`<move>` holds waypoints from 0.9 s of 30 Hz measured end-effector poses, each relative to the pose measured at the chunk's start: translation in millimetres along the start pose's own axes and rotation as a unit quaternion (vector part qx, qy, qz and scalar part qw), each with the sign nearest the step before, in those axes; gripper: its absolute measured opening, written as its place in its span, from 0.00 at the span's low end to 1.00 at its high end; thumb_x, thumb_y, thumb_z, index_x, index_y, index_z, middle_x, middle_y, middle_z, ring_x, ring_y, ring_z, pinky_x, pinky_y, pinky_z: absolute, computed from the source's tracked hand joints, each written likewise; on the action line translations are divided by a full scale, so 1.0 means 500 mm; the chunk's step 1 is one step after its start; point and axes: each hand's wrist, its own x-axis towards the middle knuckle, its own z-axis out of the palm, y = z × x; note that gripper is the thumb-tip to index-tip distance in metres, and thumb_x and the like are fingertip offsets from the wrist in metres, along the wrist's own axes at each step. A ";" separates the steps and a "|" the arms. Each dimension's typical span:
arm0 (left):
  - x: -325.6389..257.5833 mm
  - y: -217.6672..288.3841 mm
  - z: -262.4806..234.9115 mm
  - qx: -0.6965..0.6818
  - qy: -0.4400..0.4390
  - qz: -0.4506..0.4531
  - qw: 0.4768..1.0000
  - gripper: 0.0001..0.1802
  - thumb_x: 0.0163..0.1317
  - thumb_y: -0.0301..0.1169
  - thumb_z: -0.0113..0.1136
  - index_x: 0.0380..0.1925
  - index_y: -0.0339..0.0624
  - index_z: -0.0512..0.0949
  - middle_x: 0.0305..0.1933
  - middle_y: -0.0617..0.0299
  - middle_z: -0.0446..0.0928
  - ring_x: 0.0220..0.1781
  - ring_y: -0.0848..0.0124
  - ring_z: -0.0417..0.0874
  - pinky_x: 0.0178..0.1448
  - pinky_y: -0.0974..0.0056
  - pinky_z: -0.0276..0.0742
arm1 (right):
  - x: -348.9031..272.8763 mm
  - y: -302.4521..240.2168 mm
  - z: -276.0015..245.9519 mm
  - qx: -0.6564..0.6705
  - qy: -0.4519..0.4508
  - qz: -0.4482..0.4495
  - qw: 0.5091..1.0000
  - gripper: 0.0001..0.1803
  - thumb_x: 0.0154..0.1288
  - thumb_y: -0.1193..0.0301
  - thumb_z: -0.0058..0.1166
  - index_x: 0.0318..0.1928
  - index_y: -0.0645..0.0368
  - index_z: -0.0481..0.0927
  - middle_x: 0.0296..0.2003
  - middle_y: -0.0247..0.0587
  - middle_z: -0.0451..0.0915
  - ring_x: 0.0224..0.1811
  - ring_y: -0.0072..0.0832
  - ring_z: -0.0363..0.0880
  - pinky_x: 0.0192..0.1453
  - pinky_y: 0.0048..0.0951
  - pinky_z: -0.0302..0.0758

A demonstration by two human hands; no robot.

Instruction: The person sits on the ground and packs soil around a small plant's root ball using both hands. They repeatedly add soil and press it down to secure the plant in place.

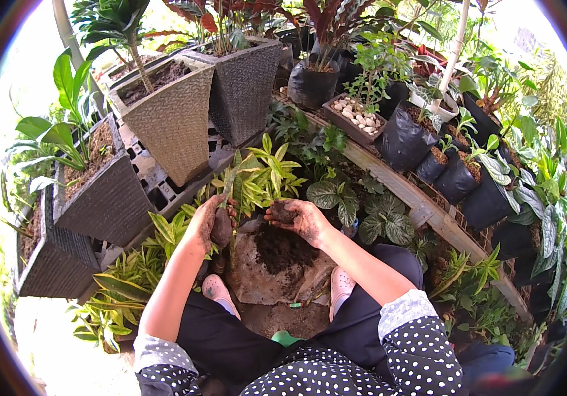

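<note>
Soil clumps (221, 228) in left hand (203, 221), right hand (308, 222) (both dirt-smeared).

You have bright daylight, with softer shade over the stone slab (247, 261). Note low detail in the dark soil (284, 247) by its far edge. Well beyond its left edge, the ground (56, 346) clips to white; the planters (105, 204) tilt with fisheye distortion. Black vignetting and coloured fringing ring your view

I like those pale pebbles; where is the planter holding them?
In the head view, the pebble planter is right of centre in the upper half, beyond the right hand and beside a black plant bag.
</note>
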 end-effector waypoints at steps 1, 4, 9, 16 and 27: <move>0.001 -0.001 -0.001 0.001 -0.004 0.003 1.000 0.14 0.65 0.40 0.47 0.32 0.40 0.74 0.24 0.61 0.74 0.23 0.69 0.76 0.31 0.66 0.73 | 0.001 -0.002 -0.002 0.029 -0.012 0.015 0.999 0.17 0.68 0.66 0.46 0.48 0.68 0.73 0.38 0.46 0.80 0.41 0.36 0.81 0.50 0.33 0.77; 0.003 -0.003 -0.006 0.001 -0.006 0.008 1.000 0.14 0.65 0.40 0.47 0.32 0.40 0.74 0.24 0.61 0.75 0.23 0.69 0.76 0.30 0.66 0.73 | -0.012 -0.015 0.018 -0.014 0.060 0.054 0.997 0.16 0.68 0.63 0.47 0.44 0.66 0.74 0.38 0.45 0.80 0.39 0.33 0.81 0.47 0.31 0.77; 0.001 -0.001 0.000 0.000 0.000 0.000 1.000 0.13 0.64 0.39 0.48 0.34 0.42 0.75 0.22 0.64 0.74 0.21 0.70 0.75 0.28 0.68 0.73 | -0.006 0.006 -0.002 -0.097 0.067 0.019 0.993 0.16 0.68 0.62 0.47 0.43 0.65 0.74 0.38 0.45 0.80 0.39 0.31 0.81 0.45 0.29 0.78; -0.002 -0.002 0.000 0.001 -0.003 0.006 1.000 0.13 0.65 0.39 0.48 0.33 0.41 0.75 0.22 0.63 0.74 0.21 0.70 0.76 0.28 0.68 0.73 | -0.005 0.010 0.003 -0.075 -0.020 0.000 0.997 0.17 0.69 0.66 0.45 0.50 0.67 0.72 0.46 0.51 0.78 0.49 0.35 0.79 0.52 0.32 0.77; 0.003 -0.003 0.000 -0.009 0.003 0.002 1.000 0.14 0.65 0.39 0.47 0.32 0.41 0.74 0.23 0.62 0.75 0.21 0.69 0.76 0.26 0.67 0.71 | 0.003 0.008 -0.011 0.039 -0.053 0.024 0.998 0.18 0.69 0.67 0.45 0.54 0.65 0.69 0.51 0.49 0.75 0.54 0.39 0.75 0.56 0.37 0.73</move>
